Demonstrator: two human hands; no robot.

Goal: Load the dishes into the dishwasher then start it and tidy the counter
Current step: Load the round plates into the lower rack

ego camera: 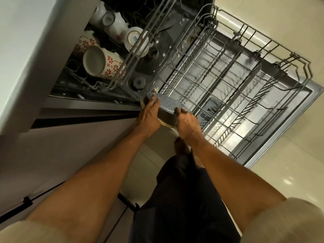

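Around you lies a glossy cream tiled floor (280, 172), with grey cabinet fronts (61, 146) rising at its left edge and a pale countertop (21, 50) above those fronts.

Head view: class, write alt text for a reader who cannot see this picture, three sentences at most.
Both hands, left and right, hold a speckled grey dish upside down at the near corner of the pulled-out, empty lower rack of an open dishwasher. The upper rack holds mugs and white cups.
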